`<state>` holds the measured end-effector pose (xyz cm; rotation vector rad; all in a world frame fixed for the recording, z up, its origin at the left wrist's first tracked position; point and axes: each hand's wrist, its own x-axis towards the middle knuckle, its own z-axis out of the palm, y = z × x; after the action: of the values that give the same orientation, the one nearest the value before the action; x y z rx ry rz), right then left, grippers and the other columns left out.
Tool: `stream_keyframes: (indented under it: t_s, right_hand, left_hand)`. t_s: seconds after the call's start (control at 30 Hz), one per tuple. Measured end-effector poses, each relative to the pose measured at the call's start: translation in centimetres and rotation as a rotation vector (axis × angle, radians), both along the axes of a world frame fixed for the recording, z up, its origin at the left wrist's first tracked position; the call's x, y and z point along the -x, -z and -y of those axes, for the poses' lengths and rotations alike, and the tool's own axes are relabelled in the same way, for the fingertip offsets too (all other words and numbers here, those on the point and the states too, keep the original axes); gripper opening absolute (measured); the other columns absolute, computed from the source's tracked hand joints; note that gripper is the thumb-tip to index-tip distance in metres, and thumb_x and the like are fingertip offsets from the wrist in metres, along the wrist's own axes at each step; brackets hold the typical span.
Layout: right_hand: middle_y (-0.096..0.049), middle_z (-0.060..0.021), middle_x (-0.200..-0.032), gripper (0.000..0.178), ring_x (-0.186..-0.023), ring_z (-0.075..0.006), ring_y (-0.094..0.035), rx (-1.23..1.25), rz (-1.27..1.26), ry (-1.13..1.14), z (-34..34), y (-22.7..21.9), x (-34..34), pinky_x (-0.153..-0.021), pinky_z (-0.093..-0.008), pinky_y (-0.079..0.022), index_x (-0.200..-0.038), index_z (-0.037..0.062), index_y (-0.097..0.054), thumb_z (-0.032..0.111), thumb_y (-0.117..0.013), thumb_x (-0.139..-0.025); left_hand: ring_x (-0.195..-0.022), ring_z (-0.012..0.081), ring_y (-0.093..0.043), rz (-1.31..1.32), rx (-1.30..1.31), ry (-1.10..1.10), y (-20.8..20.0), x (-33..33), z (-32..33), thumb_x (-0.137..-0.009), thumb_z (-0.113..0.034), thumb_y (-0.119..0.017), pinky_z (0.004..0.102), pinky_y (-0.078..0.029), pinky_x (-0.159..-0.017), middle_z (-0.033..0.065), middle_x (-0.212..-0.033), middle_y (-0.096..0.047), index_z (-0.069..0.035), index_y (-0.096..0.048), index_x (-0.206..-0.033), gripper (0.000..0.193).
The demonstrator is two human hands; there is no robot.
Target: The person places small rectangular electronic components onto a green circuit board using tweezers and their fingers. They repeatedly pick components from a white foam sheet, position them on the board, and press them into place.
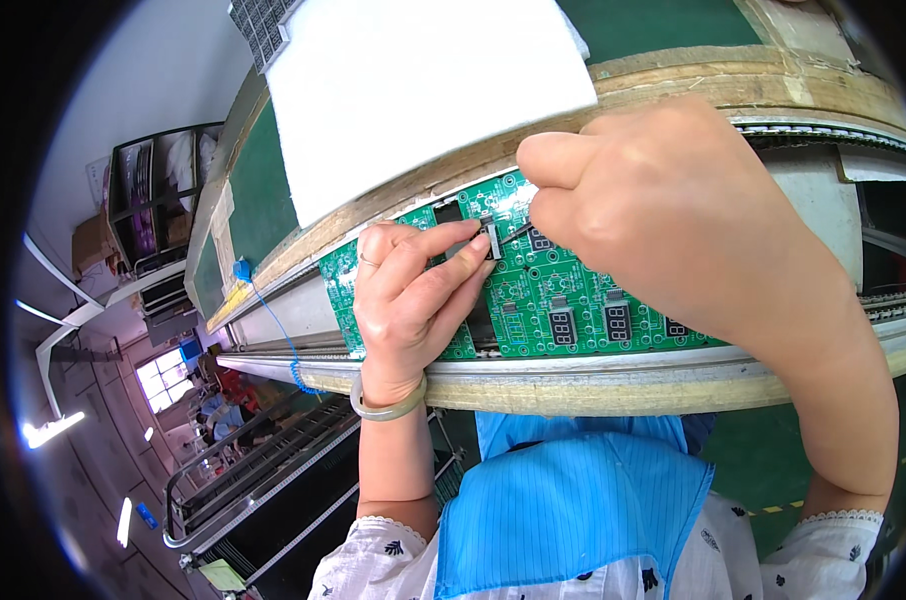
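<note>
A green circuit board panel (533,285) lies between the rails in front of me. My left hand (405,285), with a bracelet at the wrist, pinches a small display module (492,242) between thumb and fingers at the board's slot. Closed in a fist above the board, my right hand (663,200) grips a thin dark-tipped tool (516,234). The tool's tip reaches the module's side; the rest is hidden in the fist, so its kind cannot be made out. Nearer to me, digit display modules (563,325) stand on the board, one partly under my right hand.
Behind the rail lies a white foam sheet (423,90), with a dark gridded tray (263,28) at its far left corner. Wooden edging (573,388) runs along the near rail. A coiled blue cord (293,365) hangs at left. A chain (833,135) runs along the far rail.
</note>
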<state>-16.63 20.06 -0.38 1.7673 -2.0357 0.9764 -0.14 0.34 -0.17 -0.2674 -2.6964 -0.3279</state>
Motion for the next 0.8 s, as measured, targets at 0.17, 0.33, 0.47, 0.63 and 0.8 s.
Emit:
stream_keyframes:
  t_s: [0.17,0.33,0.47,0.63,0.8]
  right_hand:
    - [-0.050,-0.0033,-0.072,0.012,-0.065,-0.0186,-0.062,0.002,0.035,-0.008,-0.1,-0.3,-0.3,-0.054,-0.0355,-0.049,-0.063,0.0089,-0.059,0.015,-0.068,-0.068]
    - [-0.051,-0.0022,-0.073,0.011,-0.062,-0.0172,-0.059,-0.032,0.016,0.006,-0.5,-0.5,-0.9,-0.051,-0.0353,-0.048,-0.063,0.0093,-0.060,0.015,-0.069,-0.068]
    - [-0.052,-0.0021,-0.076,0.012,-0.060,-0.0163,-0.058,-0.119,0.019,-0.003,-1.0,-1.0,-1.7,-0.049,-0.0348,-0.048,-0.064,0.0087,-0.060,0.014,-0.069,-0.068]
    - [-0.054,-0.0030,-0.080,0.011,-0.058,-0.0162,-0.058,-0.212,0.006,0.016,-1.2,-1.3,-2.6,-0.048,-0.0339,-0.048,-0.067,0.0075,-0.060,0.013,-0.069,-0.070]
    - [-0.054,-0.0024,-0.082,0.011,-0.059,-0.0155,-0.059,-0.215,0.059,0.040,-1.2,-1.1,-2.8,-0.048,-0.0334,-0.049,-0.067,0.0078,-0.060,0.013,-0.069,-0.070]
  left_hand:
    - [-0.079,0.0201,-0.060,0.020,0.006,-0.001,-0.3,0.0,-0.1,-0.068,-0.004,-0.088,0.0356,-0.046,-0.075,0.0030,-0.101,-0.076,-0.009,-0.078,-0.095,0.029]
    - [-0.079,0.0200,-0.060,0.033,-0.004,0.001,-0.5,0.1,-0.1,-0.068,-0.004,-0.088,0.0354,-0.046,-0.075,0.0028,-0.101,-0.076,-0.009,-0.078,-0.095,0.029]
    - [-0.078,0.0201,-0.060,0.036,0.001,-0.001,-0.6,0.1,0.0,-0.069,-0.005,-0.088,0.0356,-0.046,-0.075,0.0028,-0.101,-0.076,-0.009,-0.078,-0.095,0.028]
    - [-0.078,0.0201,-0.060,0.011,-0.006,0.002,-0.2,0.0,0.2,-0.070,-0.005,-0.087,0.0360,-0.046,-0.075,0.0030,-0.101,-0.076,-0.008,-0.079,-0.096,0.028]
    - [-0.078,0.0201,-0.060,0.024,-0.010,0.003,-0.4,0.1,0.2,-0.069,-0.005,-0.088,0.0360,-0.046,-0.074,0.0034,-0.100,-0.076,-0.008,-0.079,-0.095,0.028]
